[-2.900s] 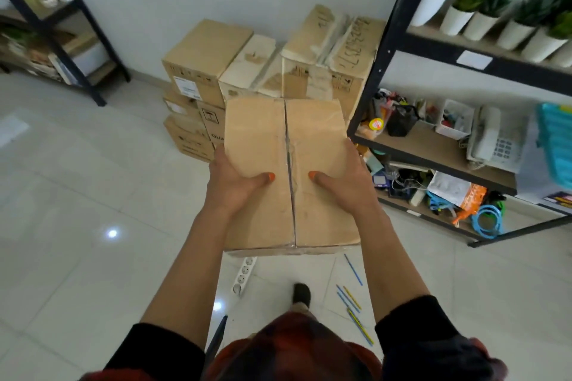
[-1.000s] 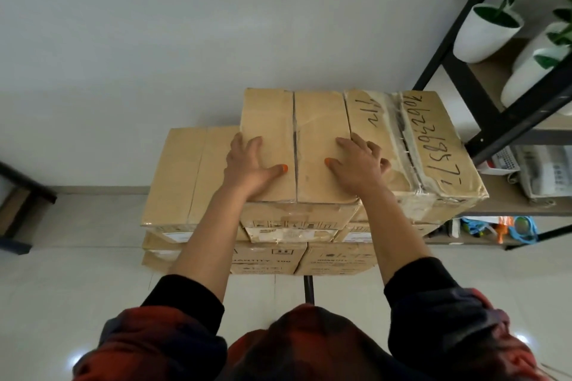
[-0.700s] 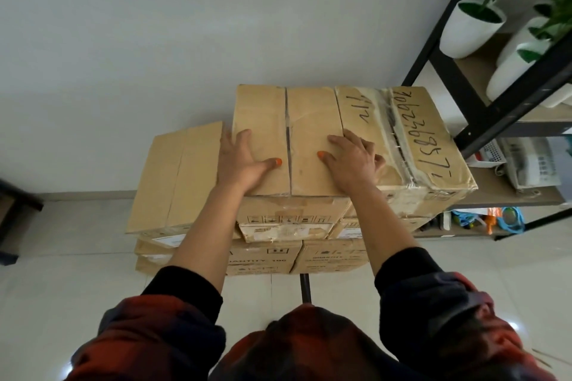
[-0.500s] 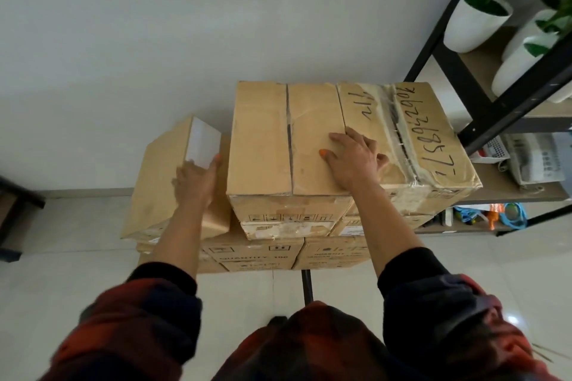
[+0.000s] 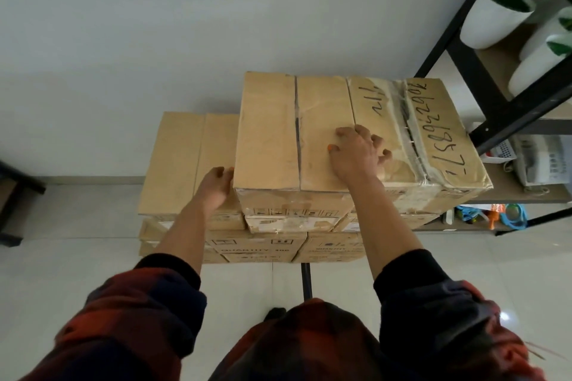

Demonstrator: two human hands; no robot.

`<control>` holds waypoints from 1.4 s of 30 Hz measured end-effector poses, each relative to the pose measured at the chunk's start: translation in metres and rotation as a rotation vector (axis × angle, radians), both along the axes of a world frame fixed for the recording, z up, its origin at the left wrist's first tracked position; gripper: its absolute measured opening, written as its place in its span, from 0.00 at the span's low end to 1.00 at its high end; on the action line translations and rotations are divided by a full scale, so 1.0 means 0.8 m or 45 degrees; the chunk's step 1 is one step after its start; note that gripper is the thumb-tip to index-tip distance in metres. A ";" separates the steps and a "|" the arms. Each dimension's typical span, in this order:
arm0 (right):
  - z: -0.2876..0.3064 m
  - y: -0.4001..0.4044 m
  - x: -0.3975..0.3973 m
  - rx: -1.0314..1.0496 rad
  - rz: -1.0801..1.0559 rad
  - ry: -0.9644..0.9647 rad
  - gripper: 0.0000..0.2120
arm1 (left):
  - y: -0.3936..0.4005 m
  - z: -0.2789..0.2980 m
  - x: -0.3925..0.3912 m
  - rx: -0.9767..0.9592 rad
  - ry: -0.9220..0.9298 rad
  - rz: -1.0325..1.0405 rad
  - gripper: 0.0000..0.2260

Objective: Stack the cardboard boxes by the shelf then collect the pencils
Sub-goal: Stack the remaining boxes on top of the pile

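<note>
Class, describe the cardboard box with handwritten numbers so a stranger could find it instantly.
Start at the black shelf on the right. Against it stands a stack of boxes; the numbered box tops the stack's right end. Only it has black marker writing and clear tape.

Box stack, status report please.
Right hand flat on top box. Left hand resting on lower box. Nothing in the way.

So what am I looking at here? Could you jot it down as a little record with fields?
Place: tiled floor beside a black shelf
Top box: set on the stack, next to the handwritten box
Lower box: to the left, its top sits lower
Left hand: on the lower box, at the top box's side
Right hand: resting on the top box
Pencils: none in view
</note>
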State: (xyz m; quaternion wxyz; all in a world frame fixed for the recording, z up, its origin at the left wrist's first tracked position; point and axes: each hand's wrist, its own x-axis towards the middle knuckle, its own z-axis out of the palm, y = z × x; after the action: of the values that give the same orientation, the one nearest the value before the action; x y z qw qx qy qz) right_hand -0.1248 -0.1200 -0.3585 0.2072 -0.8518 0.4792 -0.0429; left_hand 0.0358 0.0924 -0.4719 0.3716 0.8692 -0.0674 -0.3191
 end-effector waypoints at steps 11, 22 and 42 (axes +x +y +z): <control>-0.006 0.104 0.042 -0.039 0.152 -0.246 0.18 | 0.070 -0.016 -0.030 0.554 -0.226 -0.391 0.25; -0.016 0.214 0.122 0.034 0.642 -0.768 0.10 | 0.123 -0.019 0.010 0.262 -0.280 -0.232 0.06; -0.143 0.268 0.176 0.454 0.541 0.699 0.42 | 0.195 -0.049 0.080 -0.226 0.208 0.258 0.40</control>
State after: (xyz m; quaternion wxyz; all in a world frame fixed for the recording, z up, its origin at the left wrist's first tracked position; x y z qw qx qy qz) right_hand 0.0163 0.0943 -0.4727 0.2205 -0.8625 0.3297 0.3144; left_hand 0.0996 0.2484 -0.5109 0.4815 0.8066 0.0233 -0.3422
